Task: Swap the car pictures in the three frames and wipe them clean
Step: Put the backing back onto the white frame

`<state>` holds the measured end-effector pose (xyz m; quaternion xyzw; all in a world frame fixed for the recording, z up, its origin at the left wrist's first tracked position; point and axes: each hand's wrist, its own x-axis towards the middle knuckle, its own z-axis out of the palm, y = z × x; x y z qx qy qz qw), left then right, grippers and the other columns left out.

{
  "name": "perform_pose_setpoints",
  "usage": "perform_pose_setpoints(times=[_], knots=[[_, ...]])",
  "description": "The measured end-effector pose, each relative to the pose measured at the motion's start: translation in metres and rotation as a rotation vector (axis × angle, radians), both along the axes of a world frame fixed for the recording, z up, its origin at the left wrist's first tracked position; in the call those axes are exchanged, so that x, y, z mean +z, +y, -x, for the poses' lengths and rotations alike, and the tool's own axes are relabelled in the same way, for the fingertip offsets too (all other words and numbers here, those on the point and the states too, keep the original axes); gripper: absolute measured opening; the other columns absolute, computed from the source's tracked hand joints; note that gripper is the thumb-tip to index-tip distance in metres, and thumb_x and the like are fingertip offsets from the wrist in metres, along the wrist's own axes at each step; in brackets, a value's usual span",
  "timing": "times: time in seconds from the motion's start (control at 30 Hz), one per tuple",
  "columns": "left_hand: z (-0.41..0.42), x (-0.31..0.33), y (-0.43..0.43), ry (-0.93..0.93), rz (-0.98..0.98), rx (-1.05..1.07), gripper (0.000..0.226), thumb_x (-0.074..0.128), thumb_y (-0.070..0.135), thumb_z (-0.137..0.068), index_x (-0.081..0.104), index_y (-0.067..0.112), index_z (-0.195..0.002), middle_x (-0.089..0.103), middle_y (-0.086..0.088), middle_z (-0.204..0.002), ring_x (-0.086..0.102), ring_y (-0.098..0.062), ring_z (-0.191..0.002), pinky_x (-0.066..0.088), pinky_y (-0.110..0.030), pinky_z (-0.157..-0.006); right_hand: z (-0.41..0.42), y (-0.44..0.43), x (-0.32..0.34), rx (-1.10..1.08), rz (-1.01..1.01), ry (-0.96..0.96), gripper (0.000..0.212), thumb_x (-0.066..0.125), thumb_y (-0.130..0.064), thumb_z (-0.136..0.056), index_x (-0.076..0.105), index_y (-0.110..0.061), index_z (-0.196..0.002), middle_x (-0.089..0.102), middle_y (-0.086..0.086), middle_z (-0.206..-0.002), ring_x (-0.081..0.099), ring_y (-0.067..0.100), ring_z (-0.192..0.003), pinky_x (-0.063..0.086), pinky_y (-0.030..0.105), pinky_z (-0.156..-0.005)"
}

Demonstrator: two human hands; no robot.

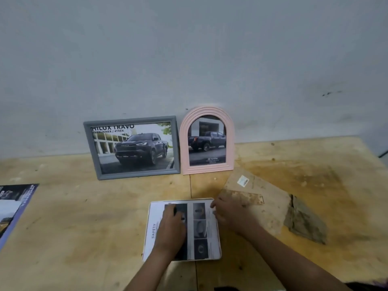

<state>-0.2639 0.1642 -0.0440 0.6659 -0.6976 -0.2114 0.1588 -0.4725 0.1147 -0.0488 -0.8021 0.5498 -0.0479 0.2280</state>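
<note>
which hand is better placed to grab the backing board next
Right, probably. The right hand is at the page's right edge, its fingers already touching the brown backing board lying beside it. The left hand is pressed flat on the printed page, holding it down.

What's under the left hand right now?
The left hand lies flat on a printed page marked SAFETY, which lies on a white frame. The print beneath the palm is hidden.

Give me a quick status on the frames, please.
Left hand flat on brochure page; right hand at its edge. Grey frame, pink arched frame upright against wall. Nothing blocking.
</note>
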Motion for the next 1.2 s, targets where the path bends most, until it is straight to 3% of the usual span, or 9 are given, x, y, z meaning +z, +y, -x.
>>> perform_pose_setpoints(times=[0.1,0.27,0.4,0.5,0.83,0.93,1.03,1.13,1.2], knots=[[0.042,0.01,-0.023,0.043,0.042,0.066,0.024,0.05,0.021,-0.093,0.056,0.014,-0.116,0.045,0.001,-0.128,0.048,-0.011,-0.11,0.037,-0.014,-0.085,0.041,-0.027,0.009,-0.038,-0.042,-0.006,0.031,0.044,-0.037,-0.092,0.059,-0.023,-0.116,0.054,-0.005,-0.121,0.049,0.015,-0.11,0.043,0.03,-0.091],[0.119,0.009,-0.07,0.082,-0.047,-0.038,0.044,0.057,0.027,-0.089,0.045,0.014,-0.129,0.041,-0.001,-0.132,0.039,-0.017,-0.123,0.038,-0.025,-0.097,0.129,-0.054,0.007,-0.295,-0.093,0.091,0.047,0.059,-0.046,-0.082,0.052,-0.016,-0.118,0.052,0.003,-0.117,0.048,0.021,-0.112,0.042,0.029,-0.086],[0.166,-0.004,-0.08,-0.14,-0.262,-0.127,0.069,0.049,0.047,-0.09,0.02,0.018,-0.145,0.016,-0.013,-0.153,0.014,-0.032,-0.141,0.028,-0.042,-0.113,0.175,-0.062,0.009,-0.537,-0.285,0.146,0.077,0.067,-0.061,-0.069,0.04,-0.016,-0.125,0.042,0.009,-0.127,0.039,0.027,-0.12,0.044,0.033,-0.089],[0.18,-0.013,-0.076,-0.301,-0.397,-0.131,0.075,0.035,0.056,-0.093,0.004,0.017,-0.15,-0.005,-0.017,-0.157,-0.007,-0.037,-0.143,0.011,-0.046,-0.116,0.19,-0.06,0.007,-0.517,-0.326,0.213,0.087,0.073,-0.06,-0.064,0.036,-0.016,-0.13,0.038,0.011,-0.134,0.037,0.028,-0.124,0.041,0.037,-0.098],[0.191,-0.02,-0.068,-0.404,-0.402,-0.15,0.087,0.031,0.061,-0.091,-0.012,0.013,-0.148,-0.021,-0.019,-0.153,-0.02,-0.038,-0.14,-0.001,-0.047,-0.116,0.201,-0.068,-0.001,-0.494,-0.495,0.285,0.117,0.084,-0.057,-0.048,0.028,-0.014,-0.142,0.032,0.013,-0.146,0.028,0.033,-0.135,0.03,0.047,-0.11],[0.19,-0.019,-0.068,-0.366,-0.367,-0.139,0.089,0.034,0.062,-0.09,-0.012,0.013,-0.148,-0.02,-0.019,-0.154,-0.021,-0.037,-0.14,-0.001,-0.047,-0.116,0.201,-0.079,0.001,-0.494,-0.559,0.236,0.109,0.086,-0.055,-0.041,0.043,-0.015,-0.133,0.044,0.009,-0.138,0.04,0.032,-0.128,0.042,0.046,-0.102],[0.194,-0.014,-0.068,-0.338,-0.329,-0.104,0.09,0.036,0.06,-0.09,-0.012,0.009,-0.147,-0.019,-0.019,-0.154,-0.021,-0.036,-0.141,-0.003,-0.045,-0.116,0.199,-0.088,0.023,-0.422,-0.567,0.234,0.08,0.081,-0.046,-0.063,0.049,-0.012,-0.127,0.052,0.007,-0.127,0.051,0.025,-0.116,0.048,0.033,-0.09],[0.2,-0.002,-0.072,-0.264,-0.27,-0.097,0.095,0.043,0.056,-0.088,-0.016,0.009,-0.147,-0.024,-0.015,-0.153,-0.027,-0.032,-0.139,-0.004,-0.045,-0.116,0.204,-0.1,0.049,-0.349,-0.528,0.092,0.069,0.071,-0.031,-0.079,0.039,-0.007,-0.136,0.045,0.007,-0.132,0.047,0.022,-0.117,0.047,0.027,-0.084],[0.204,0.012,-0.077,-0.195,-0.19,-0.144,0.098,0.047,0.058,-0.086,-0.018,0.017,-0.146,-0.031,-0.008,-0.151,-0.033,-0.027,-0.136,-0.008,-0.043,-0.114,0.209,-0.102,0.072,-0.286,-0.5,-0.037,0.048,0.071,-0.025,-0.08,0.047,-0.012,-0.12,0.045,0.002,-0.117,0.046,0.019,-0.103,0.042,0.02,-0.066]])
